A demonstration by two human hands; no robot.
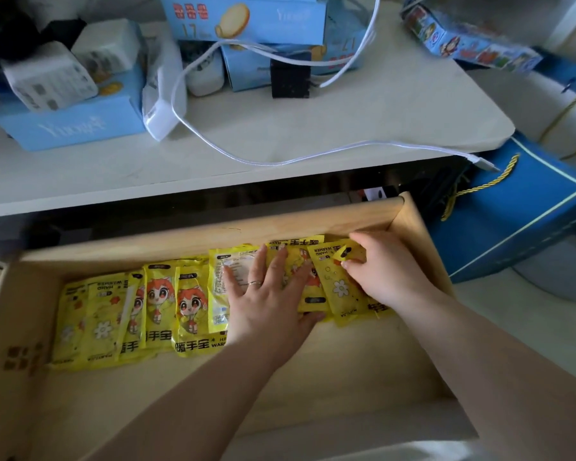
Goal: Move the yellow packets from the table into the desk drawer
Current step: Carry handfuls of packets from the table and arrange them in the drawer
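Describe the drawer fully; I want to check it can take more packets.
The drawer is pale, wood-look, with plain walls, pulled well out from under the desk. A brown square pattern marks its left wall. Yellow packets lie in an overlapping row along the back, flat on the floor; the front floor shows bare. The left hand presses flat on the packets, the right hand pinches one near the right wall.

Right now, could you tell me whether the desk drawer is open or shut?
Open. The desk drawer is pulled out below the tabletop, its wooden floor exposed, with yellow packets lying inside.
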